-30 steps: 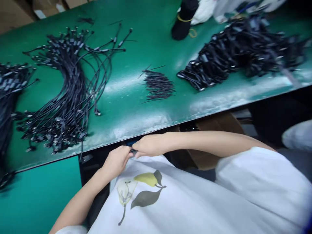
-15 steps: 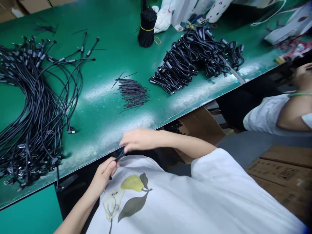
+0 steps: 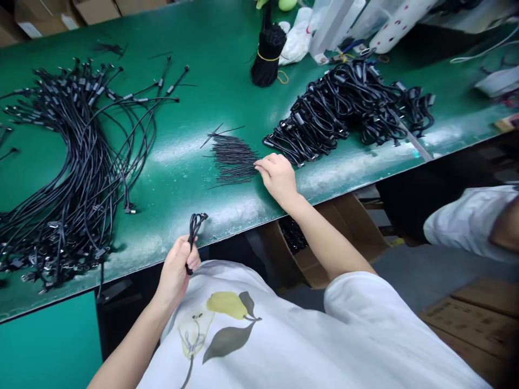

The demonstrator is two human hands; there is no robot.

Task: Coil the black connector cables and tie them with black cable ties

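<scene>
My left hand [image 3: 181,260] is closed around a black cable [image 3: 195,231] folded into a short loop, held upright near the table's front edge. The cable's connector end sticks out above the fingers. Farther right, my right hand [image 3: 279,178] reaches over the table with thumb and forefinger pinched at the right end of a flat pile of thin black twist ties [image 3: 233,158]. The fingertips meet the end of a tie there. Just beyond that hand lies a heap of folded, tied black cables [image 3: 338,102].
Loose long cables [image 3: 81,156] spread over the left of the green table [image 3: 178,183]. A banded bundle of black ties [image 3: 267,59] stands at the back. Below the table edge sits an open cardboard box [image 3: 344,232]. Another person's sleeve [image 3: 470,219] is at the right.
My right hand has left the left hand and moved right and forward to the twist ties. My left hand now holds the folded cable upright. The view has shifted slightly left.
</scene>
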